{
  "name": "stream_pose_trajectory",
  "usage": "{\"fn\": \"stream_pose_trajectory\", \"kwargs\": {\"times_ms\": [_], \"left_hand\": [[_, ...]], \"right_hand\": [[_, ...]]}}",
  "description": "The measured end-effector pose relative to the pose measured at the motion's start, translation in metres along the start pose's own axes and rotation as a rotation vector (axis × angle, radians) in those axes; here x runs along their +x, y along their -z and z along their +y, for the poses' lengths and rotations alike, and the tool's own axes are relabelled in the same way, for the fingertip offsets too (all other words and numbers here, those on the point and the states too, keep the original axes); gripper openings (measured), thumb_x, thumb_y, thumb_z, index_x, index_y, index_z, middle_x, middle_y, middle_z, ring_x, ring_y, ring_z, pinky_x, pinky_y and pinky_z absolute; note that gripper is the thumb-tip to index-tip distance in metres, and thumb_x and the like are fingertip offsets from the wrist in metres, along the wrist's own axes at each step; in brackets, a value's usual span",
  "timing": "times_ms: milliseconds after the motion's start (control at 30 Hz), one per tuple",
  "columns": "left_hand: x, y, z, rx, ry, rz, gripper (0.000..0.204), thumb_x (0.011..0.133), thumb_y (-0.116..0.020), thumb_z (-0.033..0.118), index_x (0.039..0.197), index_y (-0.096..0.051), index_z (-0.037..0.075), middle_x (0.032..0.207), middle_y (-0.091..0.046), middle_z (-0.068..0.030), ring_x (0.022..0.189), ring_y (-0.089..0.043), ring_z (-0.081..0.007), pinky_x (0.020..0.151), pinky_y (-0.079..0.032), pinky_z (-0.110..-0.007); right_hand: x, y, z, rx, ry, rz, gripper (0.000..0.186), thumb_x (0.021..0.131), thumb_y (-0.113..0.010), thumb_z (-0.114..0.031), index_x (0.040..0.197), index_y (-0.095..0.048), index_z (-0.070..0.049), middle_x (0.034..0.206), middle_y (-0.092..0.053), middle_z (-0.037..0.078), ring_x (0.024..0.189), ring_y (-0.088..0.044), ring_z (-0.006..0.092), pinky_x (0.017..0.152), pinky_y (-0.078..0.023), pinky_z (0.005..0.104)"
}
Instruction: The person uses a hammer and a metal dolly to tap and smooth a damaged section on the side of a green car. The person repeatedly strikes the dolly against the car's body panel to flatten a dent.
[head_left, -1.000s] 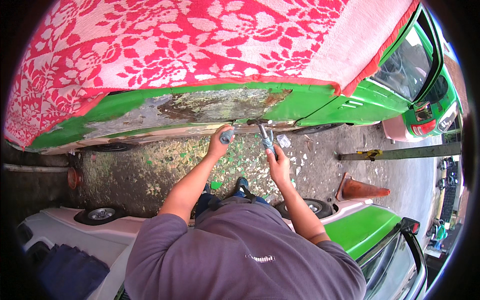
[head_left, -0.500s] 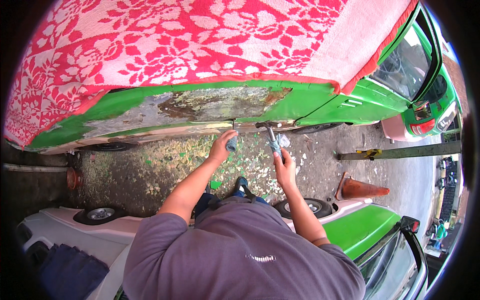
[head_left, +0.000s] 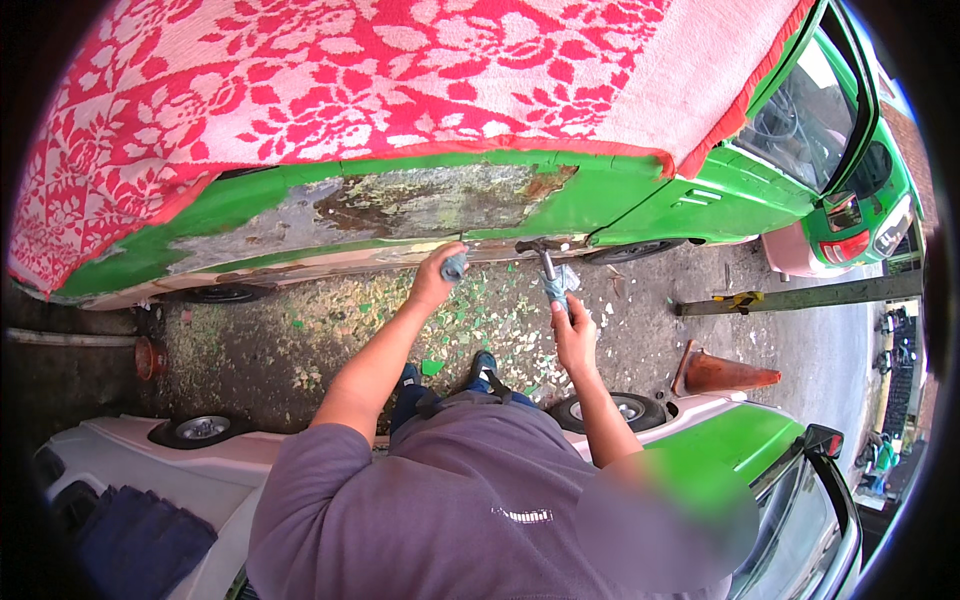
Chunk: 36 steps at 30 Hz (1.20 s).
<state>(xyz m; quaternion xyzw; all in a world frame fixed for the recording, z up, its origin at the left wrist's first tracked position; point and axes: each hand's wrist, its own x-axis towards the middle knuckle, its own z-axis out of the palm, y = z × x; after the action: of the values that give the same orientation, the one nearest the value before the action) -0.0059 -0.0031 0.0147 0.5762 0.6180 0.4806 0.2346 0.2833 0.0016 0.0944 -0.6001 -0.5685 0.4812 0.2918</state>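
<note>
Green car [head_left: 630,205], its side stripped to a mottled, rusty patch [head_left: 430,200], stretches beneath a red-and-white floral cloth [head_left: 400,85]. Just off the car's lower edge, the wearer's right hand [head_left: 576,338] grips a hammer [head_left: 547,265] by its cloth-wrapped handle; whether its head touches that edge is unclear. The left hand [head_left: 432,280], closed around a grey-blue rounded object [head_left: 455,267], has moved closer to the edge over the last half second. Hammer head and object now stand apart, so probably no blow is landing between them
</note>
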Motion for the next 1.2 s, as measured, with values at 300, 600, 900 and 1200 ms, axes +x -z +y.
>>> {"fn": "stream_pose_trajectory", "kwargs": {"times_ms": [300,600,900,1200], "left_hand": [[0.026,0.021,-0.01,-0.102,0.248,0.003,0.033,0.081,-0.078,0.012,0.111,-0.065,0.011,0.106,-0.071,-0.0086,0.101,-0.067,-0.0169,0.086,-0.051,-0.032],[0.055,0.013,-0.018,-0.026,0.26,-0.036,0.031,0.078,-0.08,0.012,0.105,-0.064,0.01,0.093,-0.07,-0.0058,0.088,-0.065,-0.0126,0.078,-0.051,-0.031],[0.058,0.001,-0.017,0.062,0.274,0.013,0.034,0.075,-0.082,0.016,0.099,-0.06,0.006,0.084,-0.07,-0.0092,0.079,-0.065,-0.0161,0.072,-0.051,-0.033],[0.04,-0.008,-0.009,-0.066,0.152,0.042,0.034,0.076,-0.076,0.005,0.109,-0.068,0.006,0.097,-0.072,-0.0127,0.089,-0.07,-0.0245,0.079,-0.053,-0.032]], "right_hand": [[-0.012,0.003,-0.006,-0.003,-0.029,-0.054,0.043,0.095,-0.063,-0.03,0.126,-0.06,-0.001,0.074,-0.064,0.005,0.068,-0.059,0.011,0.064,-0.048,0.0291],[-0.014,0.007,0.006,-0.008,-0.032,-0.032,0.041,0.094,-0.063,-0.031,0.124,-0.062,-0.002,0.074,-0.065,0.006,0.068,-0.059,0.0117,0.065,-0.048,0.0301],[0.002,-0.015,-0.059,-0.185,0.23,-0.066,0.039,0.094,-0.063,-0.026,0.124,-0.059,0.0,0.086,-0.067,0.019,0.074,-0.066,0.029,0.068,-0.051,0.0377],[0.008,-0.057,-0.056,-0.461,0.392,-0.153,0.037,0.095,-0.061,-0.027,0.125,-0.057,-0.006,0.104,-0.067,0.022,0.088,-0.067,0.0403,0.072,-0.053,0.0454]]}}
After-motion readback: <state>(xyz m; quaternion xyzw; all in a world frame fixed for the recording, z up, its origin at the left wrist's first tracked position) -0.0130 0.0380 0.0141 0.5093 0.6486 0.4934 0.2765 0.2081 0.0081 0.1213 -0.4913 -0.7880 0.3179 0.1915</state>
